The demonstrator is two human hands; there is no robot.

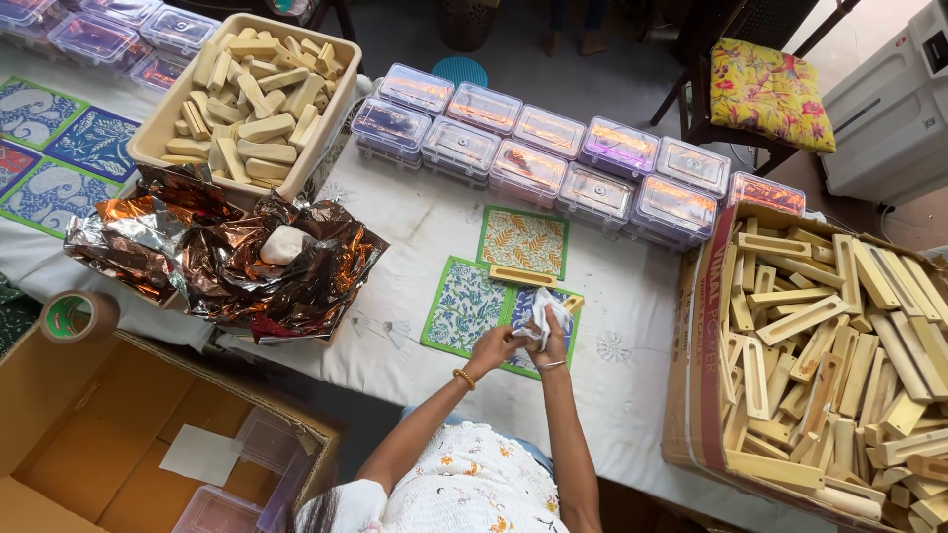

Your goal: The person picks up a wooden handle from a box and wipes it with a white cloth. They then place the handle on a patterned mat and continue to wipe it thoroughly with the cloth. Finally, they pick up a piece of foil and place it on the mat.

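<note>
1. Two hands: the left hand [491, 347] and the right hand [553, 347], together on one white cloth [545, 314].
2. Three patterned square mats [523, 240] near the hands.
3. One wooden block [522, 276] lying on the mats.
4. Two containers of wooden blocks: a beige tub [158, 133] and a cardboard box [703, 326].
5. One tape roll [71, 316].
6. One chair with a floral cushion [770, 91].
</note>
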